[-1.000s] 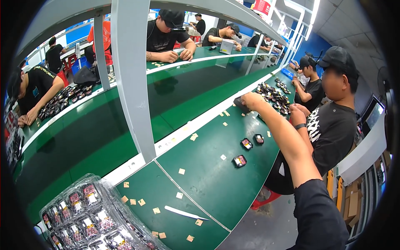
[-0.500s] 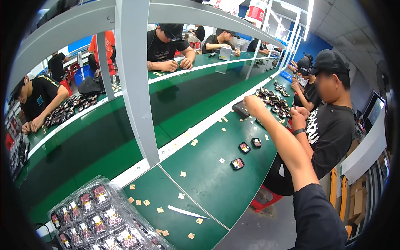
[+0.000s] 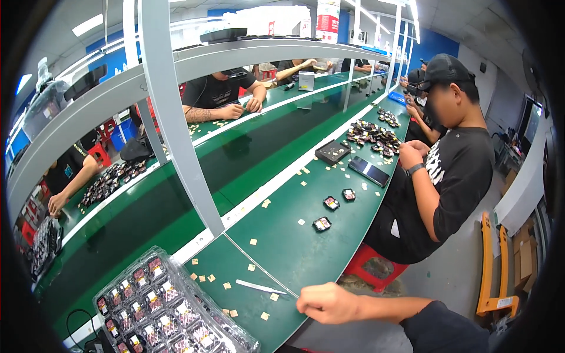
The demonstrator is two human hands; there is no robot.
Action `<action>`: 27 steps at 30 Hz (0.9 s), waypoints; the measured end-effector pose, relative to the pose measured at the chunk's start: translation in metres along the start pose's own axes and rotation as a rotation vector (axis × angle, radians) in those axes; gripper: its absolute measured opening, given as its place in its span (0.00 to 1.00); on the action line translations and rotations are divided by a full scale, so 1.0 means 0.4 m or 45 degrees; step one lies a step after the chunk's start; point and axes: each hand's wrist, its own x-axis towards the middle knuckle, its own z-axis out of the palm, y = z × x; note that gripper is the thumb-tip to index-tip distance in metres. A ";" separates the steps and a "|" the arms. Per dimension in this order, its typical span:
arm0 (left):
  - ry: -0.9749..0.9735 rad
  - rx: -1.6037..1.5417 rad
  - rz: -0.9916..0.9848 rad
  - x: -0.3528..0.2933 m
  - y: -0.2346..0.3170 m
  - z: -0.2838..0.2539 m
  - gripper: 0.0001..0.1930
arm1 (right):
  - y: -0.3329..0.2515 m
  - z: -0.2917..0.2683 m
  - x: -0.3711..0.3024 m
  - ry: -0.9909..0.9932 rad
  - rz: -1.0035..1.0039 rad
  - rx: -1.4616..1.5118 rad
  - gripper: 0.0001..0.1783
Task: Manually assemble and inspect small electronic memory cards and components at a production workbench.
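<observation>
My right hand (image 3: 328,303) hovers at the table's near edge, fingers curled in; whatever they may hold is hidden. Just left of it lies a slim white pointed tool (image 3: 259,287), perhaps tweezers, among small tan square pieces (image 3: 228,286). At the lower left is a clear plastic tray (image 3: 154,252) whose pockets hold small black-framed parts with white and reddish faces. Three similar black-framed parts, one of them the nearest part (image 3: 322,223), rest farther along the green table (image 3: 276,235). My left hand is out of sight.
A co-worker (image 3: 456,159) sits at the right on a red stool (image 3: 374,267). Beyond are a dark phone-like slab (image 3: 369,170), a black box (image 3: 333,152) and a heap of parts (image 3: 374,138). A grey upright post (image 3: 176,117) rises beside the table.
My right hand has come back from the black box at the far end to the near edge of the table. The view has shifted, and the dark slab now shows fully.
</observation>
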 end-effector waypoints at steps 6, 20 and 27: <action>-0.058 0.028 0.031 -0.047 0.049 -0.042 0.14 | 0.076 0.111 0.015 -0.055 0.081 0.130 0.10; -0.271 1.177 1.327 -0.278 0.215 0.250 0.20 | 0.092 0.210 0.045 0.609 0.132 0.479 0.05; -0.242 1.157 1.539 -0.230 0.196 0.212 0.13 | 0.088 0.225 0.074 0.827 0.331 0.251 0.15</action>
